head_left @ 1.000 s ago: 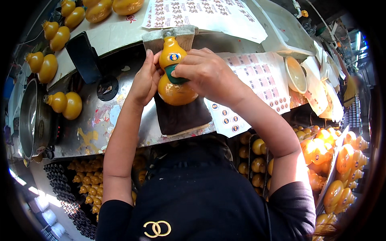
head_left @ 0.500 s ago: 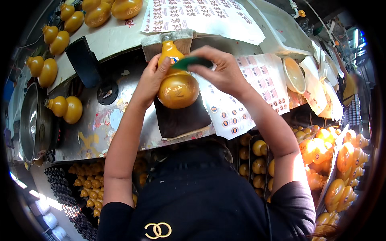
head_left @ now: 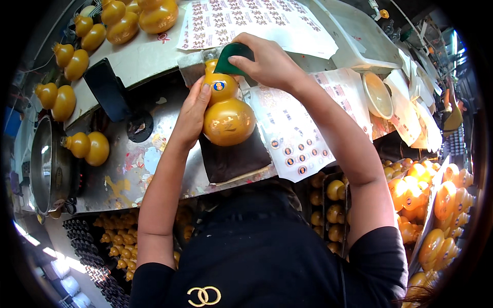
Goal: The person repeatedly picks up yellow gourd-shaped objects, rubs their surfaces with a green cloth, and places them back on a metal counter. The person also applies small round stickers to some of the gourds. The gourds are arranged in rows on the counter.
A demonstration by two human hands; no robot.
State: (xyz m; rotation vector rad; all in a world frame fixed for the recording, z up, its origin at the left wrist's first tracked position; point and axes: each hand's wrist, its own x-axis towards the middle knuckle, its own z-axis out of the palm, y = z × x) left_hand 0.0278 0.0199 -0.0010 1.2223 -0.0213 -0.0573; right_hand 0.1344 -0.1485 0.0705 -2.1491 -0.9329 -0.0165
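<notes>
A yellow-brown gourd-shaped bottle [head_left: 229, 123] lies on a dark cloth pad [head_left: 233, 159], its clear threaded neck pointing away from me. My left hand [head_left: 193, 109] wraps round the bottle's left side near its waist, thumb on the upper bulb. On that bulb sits a small round blue-and-orange sticker [head_left: 219, 86]; faint gold marks show on the lower bulb. Between thumb and fingers, my right hand [head_left: 269, 62] grips a flat green scraper [head_left: 233, 57]. The scraper is at the bottle's upper right, by the neck; whether its edge touches the bottle I cannot tell.
Right of the bottle lies a sticker sheet [head_left: 308, 131]; another printed sheet [head_left: 257, 25] is at the back. A phone on a stand [head_left: 106, 88], a gourd bottle [head_left: 87, 148] and a metal pan [head_left: 49, 164] are at left. Crates of gourd bottles [head_left: 336, 213] stand below the table.
My right hand has moved up and away with the green scraper, from the bottle's waist to near its neck. The round sticker now shows fully. My left hand still holds the bottle.
</notes>
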